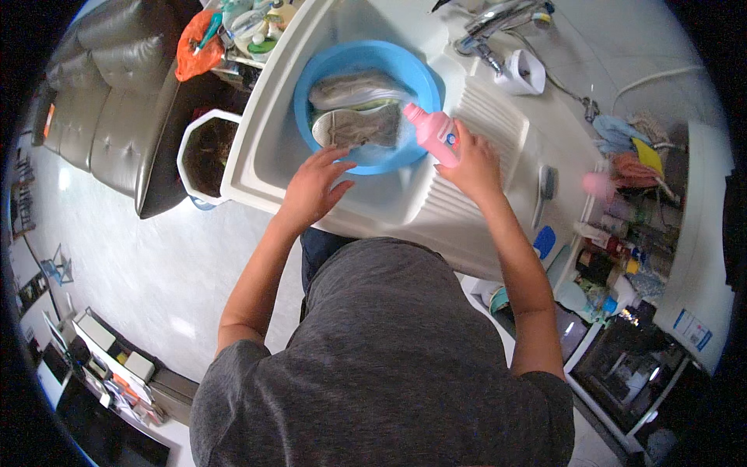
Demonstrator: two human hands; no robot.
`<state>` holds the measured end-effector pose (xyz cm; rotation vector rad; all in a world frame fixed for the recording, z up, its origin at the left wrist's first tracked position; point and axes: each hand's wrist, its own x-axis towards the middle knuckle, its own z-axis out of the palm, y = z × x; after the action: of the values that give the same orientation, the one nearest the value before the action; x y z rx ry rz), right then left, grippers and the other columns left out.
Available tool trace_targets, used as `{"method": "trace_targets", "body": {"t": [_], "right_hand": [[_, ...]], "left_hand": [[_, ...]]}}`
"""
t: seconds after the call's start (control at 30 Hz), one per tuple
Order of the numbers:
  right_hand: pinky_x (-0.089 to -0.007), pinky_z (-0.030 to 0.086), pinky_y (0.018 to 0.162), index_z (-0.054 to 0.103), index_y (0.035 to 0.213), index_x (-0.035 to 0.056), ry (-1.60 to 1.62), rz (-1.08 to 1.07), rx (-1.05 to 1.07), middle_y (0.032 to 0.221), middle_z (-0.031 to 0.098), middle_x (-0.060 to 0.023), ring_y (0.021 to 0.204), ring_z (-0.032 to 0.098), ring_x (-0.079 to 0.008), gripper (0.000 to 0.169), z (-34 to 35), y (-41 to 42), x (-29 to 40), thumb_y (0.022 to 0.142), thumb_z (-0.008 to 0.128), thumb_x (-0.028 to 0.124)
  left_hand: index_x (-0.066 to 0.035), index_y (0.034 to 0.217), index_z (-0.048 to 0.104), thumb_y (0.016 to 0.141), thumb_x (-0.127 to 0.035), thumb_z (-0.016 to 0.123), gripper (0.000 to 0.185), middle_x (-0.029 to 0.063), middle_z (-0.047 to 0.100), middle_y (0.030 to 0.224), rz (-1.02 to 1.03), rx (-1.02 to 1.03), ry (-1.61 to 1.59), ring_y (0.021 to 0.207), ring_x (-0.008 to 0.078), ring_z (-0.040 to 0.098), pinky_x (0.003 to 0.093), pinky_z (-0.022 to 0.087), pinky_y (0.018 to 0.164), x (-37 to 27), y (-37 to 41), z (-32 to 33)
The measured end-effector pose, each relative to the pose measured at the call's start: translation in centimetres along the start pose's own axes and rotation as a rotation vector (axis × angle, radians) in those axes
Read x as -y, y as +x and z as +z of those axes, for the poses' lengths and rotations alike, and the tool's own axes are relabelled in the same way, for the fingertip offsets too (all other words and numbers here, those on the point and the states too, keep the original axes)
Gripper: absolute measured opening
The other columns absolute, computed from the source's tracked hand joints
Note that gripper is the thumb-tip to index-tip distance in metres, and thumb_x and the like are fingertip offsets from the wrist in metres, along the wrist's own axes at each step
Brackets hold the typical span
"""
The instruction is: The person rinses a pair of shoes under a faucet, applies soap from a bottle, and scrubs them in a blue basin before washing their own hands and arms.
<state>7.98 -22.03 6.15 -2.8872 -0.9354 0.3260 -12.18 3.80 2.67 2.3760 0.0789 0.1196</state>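
Observation:
A pair of grey shoes (365, 125) with white soles lies in a round blue plastic basin (429, 70), side by side and seemingly wet. The basin stands in the bowl of a white laundry sink (274, 163). My right hand (475, 163) grips a pink plastic bottle (435, 134) that bears a label. The bottle is tilted, its uncapped-looking neck over the basin's right side; whether liquid flows out I cannot tell. At the basin's near left rim is my left hand (315, 184), fingers spread and holding nothing, close to the nearer shoe.
Right of the bowl is a ribbed washboard (496, 111). A chrome faucet (484, 35), a white cup-like holder (522, 73) and a scrub brush (545, 187) are along the sink's right side. A white-rimmed bin (187, 157) stands left, near a dark sofa (111, 87). Crowded shelves (618, 245) line the right.

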Motion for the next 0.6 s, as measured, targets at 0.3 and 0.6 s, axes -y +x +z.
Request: {"method": "trace_targets", "body": {"t": [0.3,0.6], "right_hand": [[-0.0546,0.042,0.09,0.04,0.144,0.0217,-0.092,-0.056,0.005,0.116,0.058,-0.0196,0.108,0.056,-0.0399,0.093,0.3,2.4,-0.8,0.062,0.084,0.033],[-0.0517,0.043,0.092,0.041,0.143,0.0156,0.07,-0.005,-0.017,0.117,0.058,-0.0216,0.108,0.056,-0.0411,0.093,0.5,2.7,-1.3,0.062,0.084,0.03]], "left_hand": [[-0.012,0.115,0.067,0.085,-0.018,0.07,0.031,0.0109,0.06,0.13,-0.009,-0.019,-0.07,0.127,0.0351,0.05,0.0457,0.043,0.105,1.6,1.7,0.2],[-0.012,0.115,0.067,0.085,-0.019,0.07,0.031,0.012,0.06,0.13,0.014,-0.021,-0.065,0.126,0.0347,0.051,0.0453,0.043,0.105,1.9,2.6,0.3]]}}
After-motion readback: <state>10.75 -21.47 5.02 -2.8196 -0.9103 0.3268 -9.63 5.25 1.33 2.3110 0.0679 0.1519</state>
